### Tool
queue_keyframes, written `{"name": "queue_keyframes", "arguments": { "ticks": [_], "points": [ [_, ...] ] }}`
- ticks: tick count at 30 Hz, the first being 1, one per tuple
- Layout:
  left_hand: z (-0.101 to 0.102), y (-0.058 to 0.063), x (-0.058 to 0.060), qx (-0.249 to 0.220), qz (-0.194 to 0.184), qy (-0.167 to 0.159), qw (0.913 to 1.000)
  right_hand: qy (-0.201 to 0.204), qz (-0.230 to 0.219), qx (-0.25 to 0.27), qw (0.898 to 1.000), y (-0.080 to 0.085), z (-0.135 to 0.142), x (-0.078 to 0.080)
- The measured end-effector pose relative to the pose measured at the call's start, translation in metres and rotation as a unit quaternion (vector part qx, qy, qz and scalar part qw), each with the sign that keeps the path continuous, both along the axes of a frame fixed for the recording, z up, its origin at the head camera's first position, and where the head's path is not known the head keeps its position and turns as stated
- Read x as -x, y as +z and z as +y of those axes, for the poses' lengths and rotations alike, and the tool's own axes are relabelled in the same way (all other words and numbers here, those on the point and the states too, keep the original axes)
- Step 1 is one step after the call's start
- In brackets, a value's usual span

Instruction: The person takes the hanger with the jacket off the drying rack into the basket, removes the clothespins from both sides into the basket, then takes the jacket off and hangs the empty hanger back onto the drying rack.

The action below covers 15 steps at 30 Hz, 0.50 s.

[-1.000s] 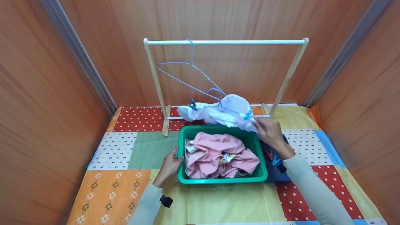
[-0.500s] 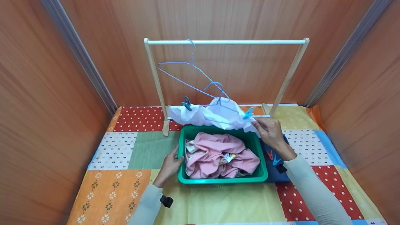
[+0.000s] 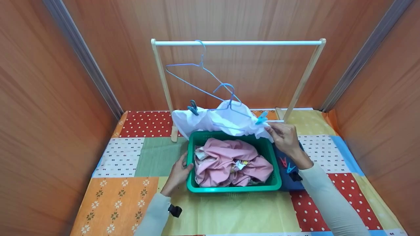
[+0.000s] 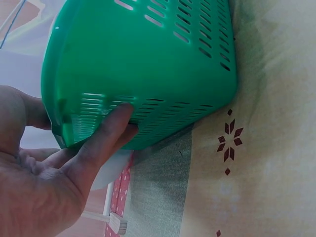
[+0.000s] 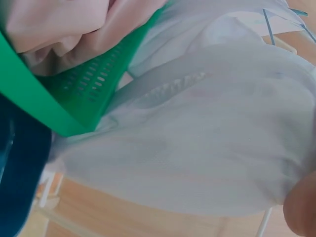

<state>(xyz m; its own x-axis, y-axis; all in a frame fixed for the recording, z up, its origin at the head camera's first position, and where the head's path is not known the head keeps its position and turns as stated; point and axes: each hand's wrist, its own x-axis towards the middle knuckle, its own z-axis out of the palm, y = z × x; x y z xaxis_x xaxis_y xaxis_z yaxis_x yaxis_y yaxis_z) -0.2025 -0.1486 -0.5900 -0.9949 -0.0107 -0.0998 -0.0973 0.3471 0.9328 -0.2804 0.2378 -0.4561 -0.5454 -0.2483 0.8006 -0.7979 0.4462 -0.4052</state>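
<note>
Though barely in wrist view, head-view right fingers (image 3: 275, 130) around cloth (image 3: 197, 122), left fingers (image 4: 116, 121) around basket rim (image 3: 234, 189)

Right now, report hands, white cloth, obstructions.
Left hand gripping basket. Right hand pinching white cloth. Two pegs on cloth, its hanger off rail. Possible obstruction: second hanger, on rail behind.

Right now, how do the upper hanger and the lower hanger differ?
The upper hanger hooks over the rail; the lower hanger has its hook free. The upper hanger is bare; the lower hanger carries white cloth, gripped by the right hand. Both are thin and bluish.
</note>
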Motion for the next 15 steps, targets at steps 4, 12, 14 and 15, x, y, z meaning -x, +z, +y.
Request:
{"name": "queue_keyframes", "arguments": {
  "ticks": [4, 12, 14, 15],
  "points": [
    [-0.001, -0.001, 0.0, -0.002, -0.003, -0.003, 1.0, 0.004, 0.006, 0.005, 1.0, 0.005, -0.002, -0.004],
    [-0.002, -0.001, 0.001, 0.016, 0.002, -0.008, 0.9998, 0.015, -0.018, 0.013, 1.0, 0.017, -0.001, -0.013],
    [-0.002, 0.0, 0.001, 0.02, 0.005, -0.009, 0.9997, 0.02, -0.019, 0.019, 0.999, 0.02, 0.0, -0.014],
    [-0.003, 0.0, 0.001, 0.021, 0.006, -0.009, 0.9997, 0.021, -0.018, 0.022, 0.999, 0.022, 0.0, -0.015]
  ]
}}
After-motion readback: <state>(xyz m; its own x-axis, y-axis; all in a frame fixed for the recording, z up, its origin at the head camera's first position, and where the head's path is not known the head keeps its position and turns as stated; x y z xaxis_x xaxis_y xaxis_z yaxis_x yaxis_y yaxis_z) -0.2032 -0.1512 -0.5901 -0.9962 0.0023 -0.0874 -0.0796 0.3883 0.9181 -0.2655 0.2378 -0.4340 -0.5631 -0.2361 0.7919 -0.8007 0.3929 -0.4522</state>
